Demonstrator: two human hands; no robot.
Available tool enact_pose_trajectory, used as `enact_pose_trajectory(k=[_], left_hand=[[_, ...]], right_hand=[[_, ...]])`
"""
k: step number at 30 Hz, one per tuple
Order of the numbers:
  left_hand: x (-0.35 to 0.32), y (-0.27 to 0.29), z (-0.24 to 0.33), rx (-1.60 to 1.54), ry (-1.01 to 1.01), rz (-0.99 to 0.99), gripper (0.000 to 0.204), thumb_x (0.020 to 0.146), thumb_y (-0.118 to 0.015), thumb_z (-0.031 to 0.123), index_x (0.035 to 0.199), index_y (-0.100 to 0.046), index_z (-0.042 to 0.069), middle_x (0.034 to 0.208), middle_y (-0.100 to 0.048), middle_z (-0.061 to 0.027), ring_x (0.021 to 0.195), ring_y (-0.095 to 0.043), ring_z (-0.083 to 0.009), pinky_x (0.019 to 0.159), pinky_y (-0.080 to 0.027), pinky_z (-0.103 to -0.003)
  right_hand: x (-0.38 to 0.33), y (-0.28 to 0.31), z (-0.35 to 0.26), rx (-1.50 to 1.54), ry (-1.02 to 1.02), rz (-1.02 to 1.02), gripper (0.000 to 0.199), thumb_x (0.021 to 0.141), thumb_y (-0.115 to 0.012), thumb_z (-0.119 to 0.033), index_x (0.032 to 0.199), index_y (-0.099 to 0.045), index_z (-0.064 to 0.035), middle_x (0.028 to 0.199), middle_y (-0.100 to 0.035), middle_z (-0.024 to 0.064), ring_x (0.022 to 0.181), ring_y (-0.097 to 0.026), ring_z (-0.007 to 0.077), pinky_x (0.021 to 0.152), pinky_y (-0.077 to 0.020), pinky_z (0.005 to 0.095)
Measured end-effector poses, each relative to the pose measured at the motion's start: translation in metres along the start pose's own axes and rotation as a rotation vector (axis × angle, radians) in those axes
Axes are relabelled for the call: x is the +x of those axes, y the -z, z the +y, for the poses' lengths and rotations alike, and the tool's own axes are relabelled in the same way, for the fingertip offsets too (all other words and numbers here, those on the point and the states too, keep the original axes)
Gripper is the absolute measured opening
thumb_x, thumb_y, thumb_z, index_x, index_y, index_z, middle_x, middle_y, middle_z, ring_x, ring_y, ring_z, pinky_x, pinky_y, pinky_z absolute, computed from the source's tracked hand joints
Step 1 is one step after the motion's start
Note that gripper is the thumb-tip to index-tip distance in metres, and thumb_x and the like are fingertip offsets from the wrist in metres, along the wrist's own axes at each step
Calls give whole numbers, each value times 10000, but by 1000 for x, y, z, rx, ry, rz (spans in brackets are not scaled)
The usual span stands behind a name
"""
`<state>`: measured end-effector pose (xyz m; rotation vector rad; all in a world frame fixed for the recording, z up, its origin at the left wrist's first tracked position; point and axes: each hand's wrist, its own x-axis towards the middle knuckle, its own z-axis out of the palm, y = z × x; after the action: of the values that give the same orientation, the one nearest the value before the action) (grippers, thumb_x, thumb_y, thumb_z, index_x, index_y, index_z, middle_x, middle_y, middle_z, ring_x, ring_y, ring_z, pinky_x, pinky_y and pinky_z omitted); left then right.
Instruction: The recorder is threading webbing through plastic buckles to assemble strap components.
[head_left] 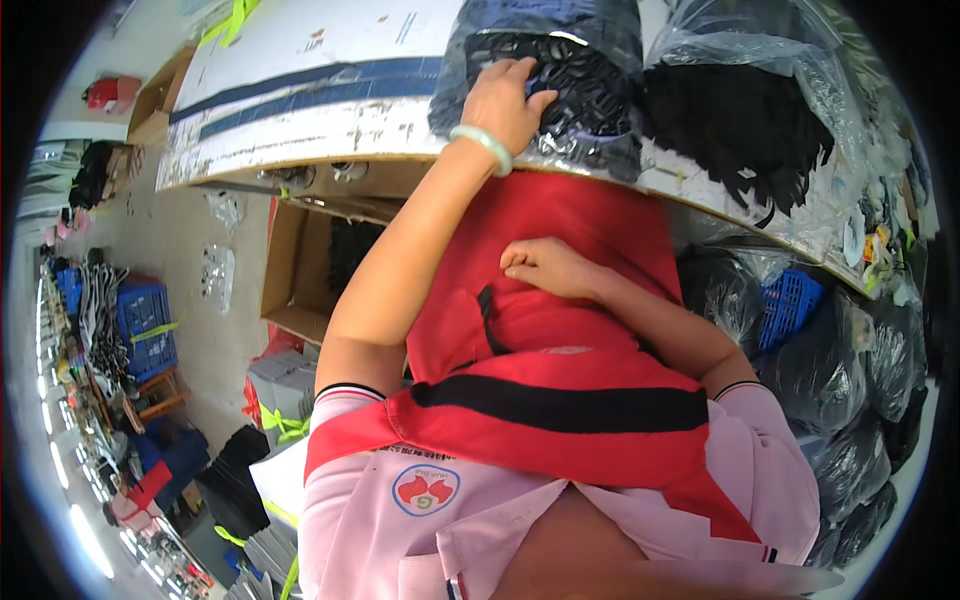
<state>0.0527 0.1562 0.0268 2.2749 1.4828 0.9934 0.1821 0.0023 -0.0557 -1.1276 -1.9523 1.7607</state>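
My left hand [505,105], with a pale bangle [483,146] on the wrist, rests on the near left part of a heap of small glossy black pieces [585,85]. They look like plastic buckles and lie in an opened clear plastic bag [560,20] on the worktable. The thumb stands apart from the fingers, and some fingertips are lost among the pieces. Closer to my body, my right hand [548,266] hovers before the red apron [600,225] with its fingers curled in. What those fingers hold, if anything, is hidden.
Right of the buckle bag, a second clear bag spills black strips [735,125] onto the worn white table [300,140]. Below the table stand an open cardboard box [283,260] and a blue basket [790,305] among filled plastic bags [815,370]. Blue crates [147,320] are at far left.
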Motion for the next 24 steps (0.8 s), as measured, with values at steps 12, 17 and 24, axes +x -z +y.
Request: enact_pose_trajectory(k=[12, 17, 24], left_hand=[[64, -70, -14, 168, -23, -245, 362, 831, -658, 287, 1161, -618, 145, 1254, -489, -241, 1026, -572, -412, 881, -484, -461], [58, -47, -24, -41, 13, -177, 231, 810, -682, 250, 938, -699, 59, 973, -636, -240, 932, -611, -415, 807, -494, -454], [80, -18, -37, -1237, 700, -315, 332, 886, -658, 332, 1017, -652, 27, 906, -671, -95, 746, -648, -218, 534, -501, -276]], right_hand=[[2, 27, 18, -30, -46, 16, 154, 857, -621, -151, 957, -637, -36, 891, -688, 112, 834, -659, 232, 750, -501, 350], [2, 28, 26, -15, -16, 21, 151, 855, -615, -154, 947, -638, -37, 888, -686, 114, 825, -658, 232, 736, -498, 352], [2, 23, 21, -71, -23, 6, 134, 845, -612, -138, 937, -639, -44, 885, -687, 111, 827, -658, 234, 745, -498, 353]])
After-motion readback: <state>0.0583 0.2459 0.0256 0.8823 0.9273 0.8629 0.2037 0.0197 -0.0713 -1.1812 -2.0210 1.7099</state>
